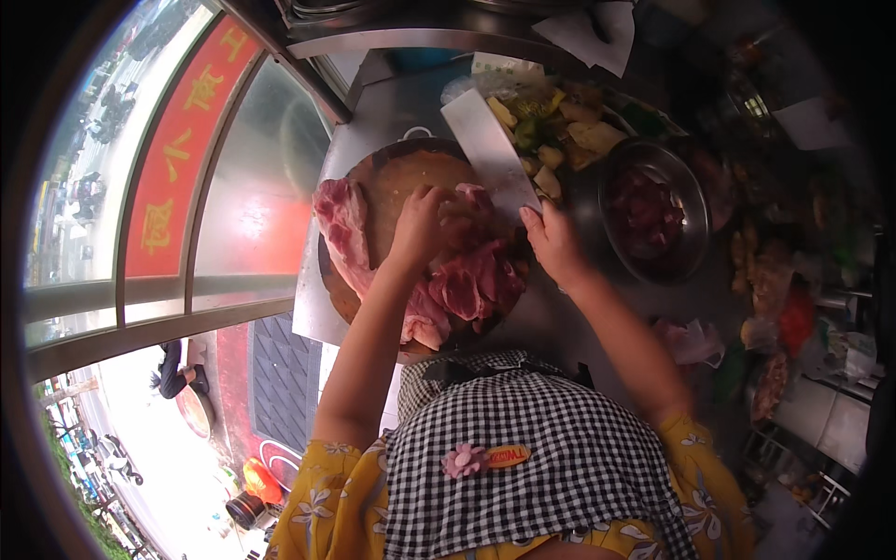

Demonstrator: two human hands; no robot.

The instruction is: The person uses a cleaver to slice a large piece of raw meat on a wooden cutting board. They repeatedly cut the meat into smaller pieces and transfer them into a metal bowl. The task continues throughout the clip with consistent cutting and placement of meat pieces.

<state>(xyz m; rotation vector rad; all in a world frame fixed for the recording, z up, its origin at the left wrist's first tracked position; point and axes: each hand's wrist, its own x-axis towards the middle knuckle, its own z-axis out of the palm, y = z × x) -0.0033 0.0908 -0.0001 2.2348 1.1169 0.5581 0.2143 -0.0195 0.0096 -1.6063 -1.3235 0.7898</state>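
My right hand point(555, 241) grips a broad-bladed cleaver point(490, 150), its wide blade angled up and to the left over the right edge of the board. My left hand point(420, 222) is bent over the middle of a round wooden chopping board point(402, 171). Its fingertips are close to blurred pieces of raw meat point(458, 227), and their grip is hidden. Sliced dark red meat point(476, 283) lies on the near right of the board. A long pale, fatty piece of meat point(344, 224) runs along the left edge.
A metal bowl point(700, 241) of cut red meat stands right of the board. Behind the cleaver lie vegetable pieces point(532, 129) and plastic bags. A metal shelf point(420, 42) overhangs the far side; a framed window point(245, 175) borders the left. A crumpled plastic bag point(693, 341) lies near my right forearm.
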